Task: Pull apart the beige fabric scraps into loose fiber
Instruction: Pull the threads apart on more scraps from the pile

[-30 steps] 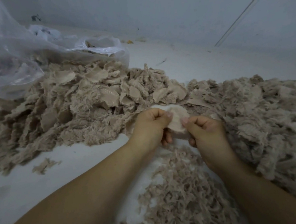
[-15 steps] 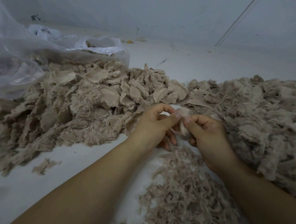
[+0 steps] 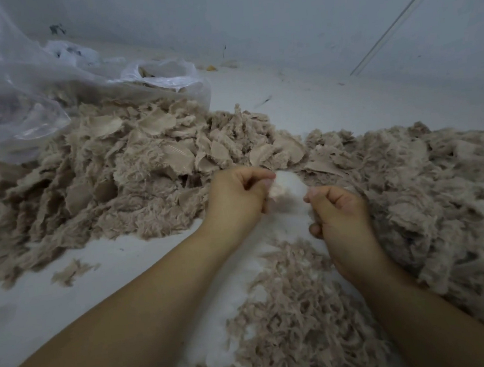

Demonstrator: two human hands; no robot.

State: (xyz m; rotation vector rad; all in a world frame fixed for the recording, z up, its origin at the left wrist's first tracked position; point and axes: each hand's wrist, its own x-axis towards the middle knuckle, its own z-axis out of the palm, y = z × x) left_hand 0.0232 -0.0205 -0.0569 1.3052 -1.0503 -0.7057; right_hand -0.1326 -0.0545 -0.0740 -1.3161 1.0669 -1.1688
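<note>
A pale beige fabric scrap point(image 3: 290, 189), blurred, stretches between my two hands at the middle of the view. My left hand point(image 3: 237, 198) pinches its left edge with curled fingers. My right hand point(image 3: 336, 208) pinches its right edge, a little lower. A big heap of beige fabric scraps point(image 3: 121, 171) lies behind and to the left. A mound of fluffy pulled material point(image 3: 431, 194) spreads on the right. Thin loose fibre shreds point(image 3: 295, 320) lie on the white surface below my hands.
A clear plastic bag point(image 3: 19, 95) lies open at the back left, over the heap's edge. One stray scrap point(image 3: 70, 271) sits alone on the white floor point(image 3: 70, 312) at the left. A white wall point(image 3: 277, 11) rises behind.
My hands have moved apart, the left up and left, the right down and right. The scrap pinched between them is now stretched wider and blurred.
</note>
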